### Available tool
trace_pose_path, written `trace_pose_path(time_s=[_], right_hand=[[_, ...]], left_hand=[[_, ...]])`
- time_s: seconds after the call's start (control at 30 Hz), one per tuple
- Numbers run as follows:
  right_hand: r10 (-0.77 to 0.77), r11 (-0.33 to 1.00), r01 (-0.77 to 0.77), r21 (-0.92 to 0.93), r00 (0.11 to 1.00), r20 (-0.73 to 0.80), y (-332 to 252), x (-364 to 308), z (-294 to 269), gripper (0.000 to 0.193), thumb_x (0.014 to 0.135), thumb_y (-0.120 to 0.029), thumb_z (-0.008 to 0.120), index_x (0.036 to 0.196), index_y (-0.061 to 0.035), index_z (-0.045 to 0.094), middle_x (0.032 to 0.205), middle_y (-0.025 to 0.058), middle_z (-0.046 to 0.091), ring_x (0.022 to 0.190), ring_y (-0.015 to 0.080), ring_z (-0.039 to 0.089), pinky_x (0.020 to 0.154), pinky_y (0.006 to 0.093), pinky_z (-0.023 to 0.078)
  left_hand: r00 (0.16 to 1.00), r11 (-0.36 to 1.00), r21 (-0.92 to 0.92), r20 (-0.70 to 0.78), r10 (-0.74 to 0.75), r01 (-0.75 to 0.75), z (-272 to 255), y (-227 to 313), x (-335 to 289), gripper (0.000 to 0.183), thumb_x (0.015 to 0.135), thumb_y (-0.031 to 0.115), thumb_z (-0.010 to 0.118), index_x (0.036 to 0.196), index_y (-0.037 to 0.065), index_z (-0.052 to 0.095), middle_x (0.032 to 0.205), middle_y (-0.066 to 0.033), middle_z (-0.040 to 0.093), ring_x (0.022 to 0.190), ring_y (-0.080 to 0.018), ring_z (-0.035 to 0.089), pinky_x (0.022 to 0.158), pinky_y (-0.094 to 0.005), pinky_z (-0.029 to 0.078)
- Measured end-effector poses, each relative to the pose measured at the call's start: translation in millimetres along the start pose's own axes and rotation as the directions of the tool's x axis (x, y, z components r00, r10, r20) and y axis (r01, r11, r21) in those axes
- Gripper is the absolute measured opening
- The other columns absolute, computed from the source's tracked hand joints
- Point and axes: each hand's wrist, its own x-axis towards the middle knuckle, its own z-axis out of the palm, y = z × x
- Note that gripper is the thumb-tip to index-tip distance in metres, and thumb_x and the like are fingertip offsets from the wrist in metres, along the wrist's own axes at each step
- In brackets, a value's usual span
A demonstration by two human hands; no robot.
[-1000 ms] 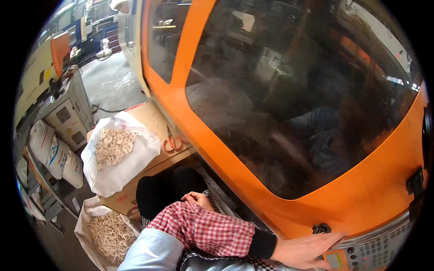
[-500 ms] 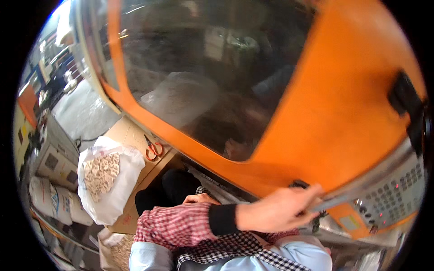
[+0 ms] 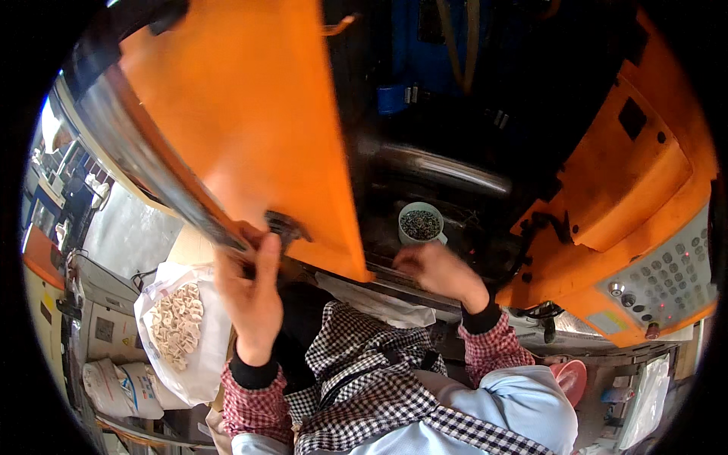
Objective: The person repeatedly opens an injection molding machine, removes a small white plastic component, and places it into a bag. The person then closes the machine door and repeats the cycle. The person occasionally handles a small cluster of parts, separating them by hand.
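The orange machine door is slid to the left, leaving the machine's dark inside exposed. My left hand is closed at the door's lower edge, its thumb beside the black door handle and its fingers partly hidden. Just inside the opening stands a pale cup filled with small dark granules. My right hand is at the sill, just in front of the cup and apart from its rim. Motion smears its fingers, which look bent.
A white bag of beige pieces lies open at my left. A shiny metal bar crosses the machine's inside. The control panel is at the right, with a red container below it.
My left hand has moved from right to left, and the door has slid open with it. The cup inside has come into view. My right hand has moved from my lap to the opening.
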Motion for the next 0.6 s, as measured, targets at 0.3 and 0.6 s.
trace_pose_path(time_s=[0.3,0.6], right_hand=[[0.157,0.765,-0.292,-0.574,0.949,-0.274,91,49,5,0.021,0.075,-0.002,0.058,0.093,-0.0052,0.068,0.095,0.0176,0.062,0.089,0.0344,0.060,0.076,0.0421,0.049],[0.097,0.906,-0.200,-0.373,0.956,-0.277,111,47,6,0.019,0.074,-0.003,0.061,0.092,0.0003,0.065,0.092,0.0184,0.062,0.086,0.0361,0.059,0.077,0.0418,0.048]], left_hand=[[0.980,0.995,0.101,-0.196,0.025,-0.005,-40,-37,50,0.017,0.090,0.013,0.057,0.100,0.001,0.052,0.084,-0.0012,0.055,0.079,-0.0081,0.052,0.072,-0.0213,0.040],[0.817,0.779,0.601,-0.350,0.459,-0.179,-44,-57,48,0.040,0.087,0.015,0.061,0.121,-0.001,0.046,0.119,-0.0125,0.051,0.110,-0.0186,0.048,0.094,-0.0319,0.034]])
